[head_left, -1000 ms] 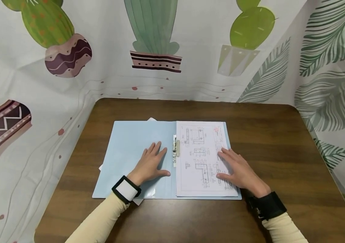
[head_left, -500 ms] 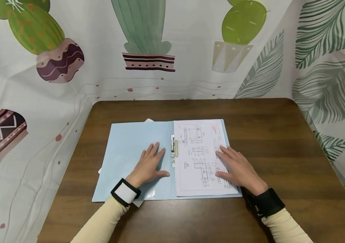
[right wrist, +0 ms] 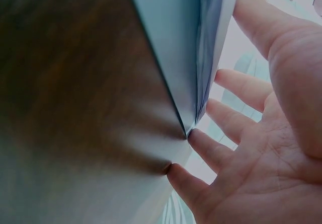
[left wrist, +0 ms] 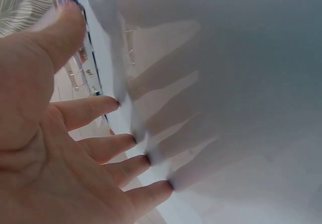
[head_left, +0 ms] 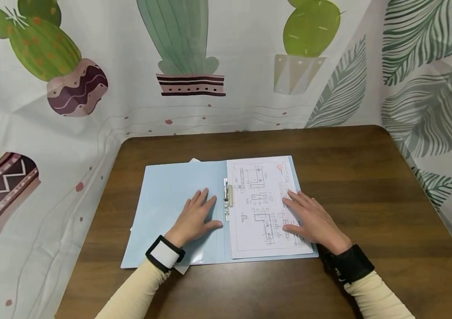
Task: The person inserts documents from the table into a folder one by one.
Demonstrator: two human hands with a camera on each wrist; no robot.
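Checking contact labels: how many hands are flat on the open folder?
2. Left hand on the bare blue inside cover of the folder; right hand on the drawing sheet on the right.

The middle of the counter [head_left: 349, 177] is taken up by the open folder [head_left: 170, 195], lying flat, with the sheet of drawings [head_left: 261, 208] on its right half and the metal clip [head_left: 229, 199] raised at its spine. Both hands, the left hand [head_left: 195, 219] and the right hand [head_left: 311, 221], are laid flat on the folder. Bare wood is left right of, behind and in front of the folder. Passage left of and behind the folder is bounded by the printed curtain [head_left: 90, 124] hung close along the counter's edges.
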